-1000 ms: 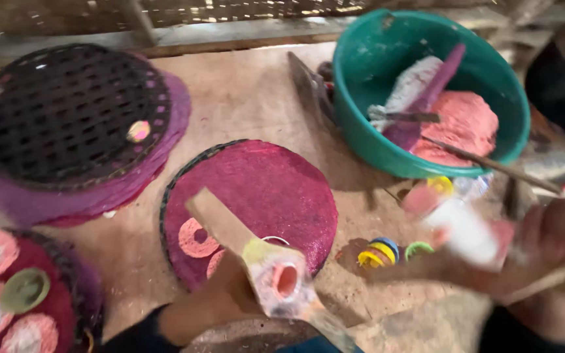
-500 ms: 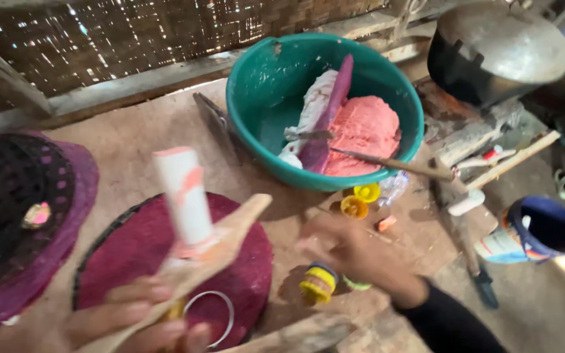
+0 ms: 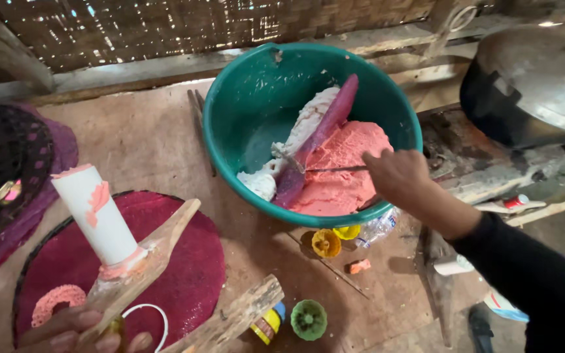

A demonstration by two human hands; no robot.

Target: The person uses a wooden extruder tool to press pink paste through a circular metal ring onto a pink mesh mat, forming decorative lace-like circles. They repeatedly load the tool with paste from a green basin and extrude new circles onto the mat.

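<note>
Green basin (image 3: 243,117): one, plastic, on the brown work surface (image 3: 145,144); holds one mound of pink dough (image 3: 344,173), one lump of white dough (image 3: 305,131), one long purple paddle (image 3: 318,140) leaning across both.
Right hand (image 3: 397,176): one, over the basin's near rim; fingers closed on a thin metal tool (image 3: 328,169) whose tip lies on the pink dough.
Left hand (image 3: 80,330): one, bottom edge of view; fingers curled around a wooden paddle (image 3: 145,268).
White cylinder (image 3: 96,219): one, upright on the wooden paddle, pink smears on top and base.
Round maroon mats: two counted, one (image 3: 184,274) under the paddle, one (image 3: 53,157) at left beneath a dark woven basket (image 3: 1,157).
Pink lacy disc (image 3: 50,302): one, on the near mat.
Small moulds: one yellow (image 3: 326,242), one green (image 3: 308,319), just below the basin.
Metal pot (image 3: 531,85): one, upper right, lid on; contents hidden.
Wood block (image 3: 237,320): one, near the green mould.
</note>
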